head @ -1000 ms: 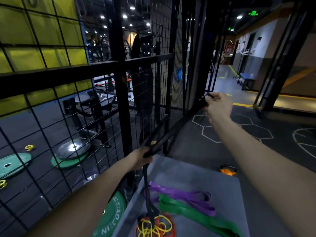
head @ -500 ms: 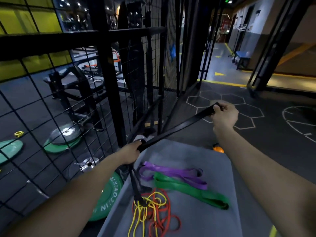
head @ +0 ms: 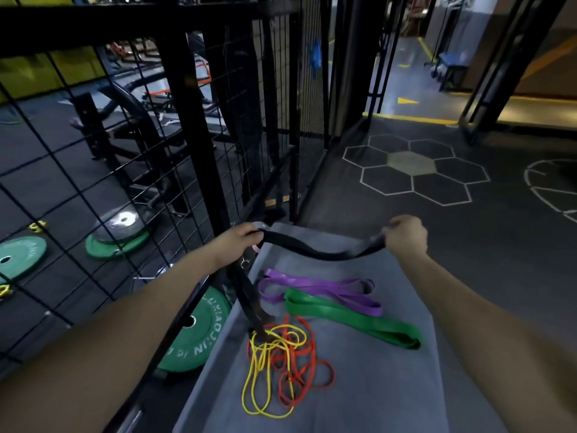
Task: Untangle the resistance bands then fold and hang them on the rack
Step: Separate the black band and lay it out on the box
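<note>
While both the left hand point(head: 240, 242) and right hand point(head: 406, 234) grip the slack black band point(head: 315, 250), its tail seemingly snags the yellow-orange tangle point(head: 281, 364), risking dragging it off the worktop point(head: 390, 385).

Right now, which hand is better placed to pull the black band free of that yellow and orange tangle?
Left hand: it grips the black band where it drops toward the tangle.

The black band's point(head: 315, 251) lower end vanishes inside the yellow-and-orange tangle point(head: 281, 364). The grey counter point(head: 374, 385) runs off the bottom edge. Both forearms are cropped there too.
</note>
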### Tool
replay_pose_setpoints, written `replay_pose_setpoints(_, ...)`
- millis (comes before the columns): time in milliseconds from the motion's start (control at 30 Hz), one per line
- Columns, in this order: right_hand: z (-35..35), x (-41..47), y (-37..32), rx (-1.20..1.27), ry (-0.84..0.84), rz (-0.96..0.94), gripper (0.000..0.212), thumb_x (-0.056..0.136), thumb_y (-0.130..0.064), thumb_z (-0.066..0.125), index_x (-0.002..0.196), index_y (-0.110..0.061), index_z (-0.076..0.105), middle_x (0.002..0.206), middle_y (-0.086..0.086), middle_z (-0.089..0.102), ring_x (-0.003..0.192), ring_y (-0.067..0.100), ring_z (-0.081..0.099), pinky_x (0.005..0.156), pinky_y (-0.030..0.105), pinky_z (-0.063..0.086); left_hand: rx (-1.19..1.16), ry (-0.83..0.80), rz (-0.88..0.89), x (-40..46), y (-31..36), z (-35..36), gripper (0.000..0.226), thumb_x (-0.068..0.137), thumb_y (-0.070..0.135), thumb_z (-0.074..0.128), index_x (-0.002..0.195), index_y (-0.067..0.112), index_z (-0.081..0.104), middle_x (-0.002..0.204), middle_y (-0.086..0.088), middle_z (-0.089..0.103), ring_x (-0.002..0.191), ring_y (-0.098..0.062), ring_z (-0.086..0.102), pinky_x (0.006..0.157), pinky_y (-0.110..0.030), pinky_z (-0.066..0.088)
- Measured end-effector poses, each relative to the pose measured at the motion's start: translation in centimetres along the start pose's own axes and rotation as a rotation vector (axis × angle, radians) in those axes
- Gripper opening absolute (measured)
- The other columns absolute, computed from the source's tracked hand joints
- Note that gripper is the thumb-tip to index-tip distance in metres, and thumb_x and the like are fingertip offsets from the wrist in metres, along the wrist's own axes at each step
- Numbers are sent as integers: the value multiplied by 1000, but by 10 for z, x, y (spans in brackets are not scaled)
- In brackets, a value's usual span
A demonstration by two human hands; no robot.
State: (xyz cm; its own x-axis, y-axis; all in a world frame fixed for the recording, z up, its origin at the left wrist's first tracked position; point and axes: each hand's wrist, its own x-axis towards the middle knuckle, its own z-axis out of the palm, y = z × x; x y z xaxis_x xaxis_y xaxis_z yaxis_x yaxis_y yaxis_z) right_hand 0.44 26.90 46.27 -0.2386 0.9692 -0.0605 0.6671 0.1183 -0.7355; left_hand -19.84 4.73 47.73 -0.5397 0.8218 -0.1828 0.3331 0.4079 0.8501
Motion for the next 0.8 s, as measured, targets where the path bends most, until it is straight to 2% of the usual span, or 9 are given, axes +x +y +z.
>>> replay_pose_setpoints(100,23,-30,-23,-120,-190,-326,38,88,-10,60,126,-5,57,126,13,61,117,26,56,96,29,41,79,-81,37,7,9,9,17,98,20,45,92,8,55,84,-1,50,72,-7,49,65,-16,37)
replay_pose_setpoints(167,42,-54,-44,-45,-367,-480,31,94,-15,52,122,-3,59,110,8,64,100,12,61,84,21,42,106,-130,57,13,12,18,20,98,21,45,99,4,56,92,-4,51,84,-13,48,75,-25,36)
replay_pose_setpoints(233,58,-73,-61,94,-527,-498,35,100,-22,40,113,3,62,96,6,61,81,0,57,72,15,41,45,-139,85,15,17,26,18,98,18,42,92,10,57,84,1,51,79,-7,48,74,-22,36)
replay_pose_setpoints(300,73,-82,-66,169,-619,-494,43,102,-28,32,107,2,63,102,13,66,93,13,60,88,28,45,-51,-118,91,15,20,29,23,97,16,40,76,17,50,72,5,45,70,-2,45,72,-21,35)
replay_pose_setpoints(400,91,-83,-61,169,-637,-490,51,98,-44,30,98,-6,65,93,12,66,91,24,60,89,43,46,-90,-99,99,12,15,23,31,97,8,35,71,16,51,69,6,51,66,4,50,72,-16,38)
replay_pose_setpoints(533,90,-86,-68,160,-576,-520,39,101,-29,37,68,-13,50,69,2,51,73,18,47,71,31,37,-122,-113,75,5,-1,20,30,100,17,35,105,5,62,100,-3,63,94,-8,57,85,-18,42)
replay_pose_setpoints(600,87,-84,-70,254,-555,-509,40,100,-27,40,61,-18,44,62,-2,46,63,13,42,65,29,34,-247,-87,51,2,-11,24,28,100,21,36,105,11,62,92,3,65,84,-1,61,71,-7,44)
replay_pose_setpoints(700,82,-75,-68,495,-528,-373,37,99,-26,42,63,-17,48,60,-4,49,63,11,43,71,30,36,-305,-84,16,0,-27,32,26,101,18,34,99,9,58,80,0,59,64,4,59,60,-3,42)
replay_pose_setpoints(800,66,-60,-62,733,-439,-254,39,99,-17,42,61,-17,50,45,-12,49,52,4,45,66,26,39,-239,-87,-15,0,-49,40,25,100,16,36,91,5,56,78,-3,55,59,9,54,61,0,38)
